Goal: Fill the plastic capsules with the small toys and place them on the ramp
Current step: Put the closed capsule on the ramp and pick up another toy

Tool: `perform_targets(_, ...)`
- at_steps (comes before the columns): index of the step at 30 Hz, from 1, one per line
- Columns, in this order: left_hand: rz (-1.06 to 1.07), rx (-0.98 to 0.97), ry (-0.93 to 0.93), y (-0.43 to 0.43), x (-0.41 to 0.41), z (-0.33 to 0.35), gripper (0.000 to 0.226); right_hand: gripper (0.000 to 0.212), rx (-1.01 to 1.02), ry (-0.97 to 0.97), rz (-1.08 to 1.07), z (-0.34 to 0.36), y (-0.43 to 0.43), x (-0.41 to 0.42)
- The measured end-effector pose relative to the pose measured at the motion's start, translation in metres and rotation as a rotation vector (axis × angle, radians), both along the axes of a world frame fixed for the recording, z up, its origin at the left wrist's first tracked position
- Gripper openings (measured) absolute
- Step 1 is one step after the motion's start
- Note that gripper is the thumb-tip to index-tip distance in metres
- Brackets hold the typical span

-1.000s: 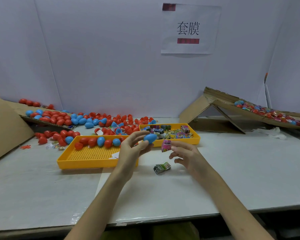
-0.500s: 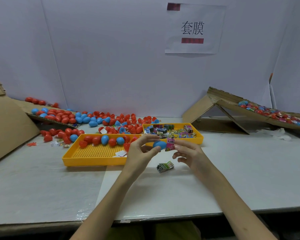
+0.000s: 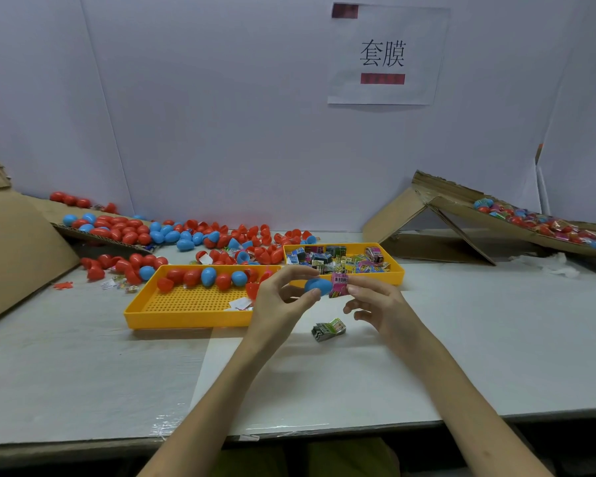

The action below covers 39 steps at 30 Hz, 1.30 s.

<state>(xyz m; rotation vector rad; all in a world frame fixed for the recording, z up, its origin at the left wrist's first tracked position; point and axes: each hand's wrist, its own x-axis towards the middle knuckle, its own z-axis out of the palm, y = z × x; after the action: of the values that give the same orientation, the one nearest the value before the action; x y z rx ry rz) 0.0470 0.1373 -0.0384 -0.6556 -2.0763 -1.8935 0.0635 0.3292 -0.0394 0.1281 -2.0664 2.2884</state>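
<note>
My left hand (image 3: 283, 297) pinches a blue capsule half (image 3: 318, 286) between thumb and fingers above the table. Right against it is a small pink wrapped toy (image 3: 339, 285), pinched by my right hand (image 3: 381, 304). A green and black wrapped toy (image 3: 328, 329) lies on the table just below my hands. Behind them, one yellow tray (image 3: 398, 270) holds several wrapped toys and another yellow tray (image 3: 186, 318) holds red and blue capsules. The cardboard ramp (image 3: 468, 208) at the right carries several filled capsules.
Loose red and blue capsule halves (image 3: 193, 235) are heaped along the back wall and on a cardboard sheet (image 3: 21, 242) at the left. Crumpled white plastic (image 3: 554, 265) lies below the ramp. The table's front edge (image 3: 324, 432) runs under my forearms.
My hands have come together: the blue capsule half and the pink toy, apart a second ago, now touch. The view shifted slightly.
</note>
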Motion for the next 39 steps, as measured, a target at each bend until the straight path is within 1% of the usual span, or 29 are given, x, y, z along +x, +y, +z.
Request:
perform_targets(12,0.019,-0.092,0.049,0.0005,0.0,-0.0017,0.028,0.019,0.057,0.024,0.038,0.0,-0.0018,0.0022)
perform_targets(15,0.022,-0.145,0.05,0.0011,-0.0015,-0.0045,0.035,0.017,0.069,0.025,0.031,-0.001,-0.003,0.0021)
perform_targets(21,-0.012,-0.181,0.066,0.0002,0.0006,-0.0048,0.038,0.013,0.219,0.112,-0.062,-0.0036,-0.0051,0.0034)
perform_targets(26,-0.03,-0.208,0.077,0.001,0.0017,-0.0043,0.038,0.003,0.243,0.149,-0.117,-0.0048,-0.0025,0.003)
perform_targets(30,-0.031,-0.221,0.081,0.0008,0.0007,-0.0053,0.038,0.02,0.26,0.18,-0.092,-0.0025,-0.0036,0.0039)
perform_targets(33,-0.025,-0.23,0.093,0.0012,0.0005,-0.006,0.044,0.018,0.271,0.207,-0.085,-0.0021,-0.0042,0.0038)
perform_targets(37,-0.026,-0.236,0.104,0.0006,-0.0011,-0.0074,0.039,0.02,0.27,0.194,-0.103,-0.002,-0.0052,0.0027)
perform_targets(39,-0.024,-0.24,0.104,0.0007,-0.0012,-0.0078,0.038,0.015,0.276,0.201,-0.097,-0.002,-0.0049,0.0026)
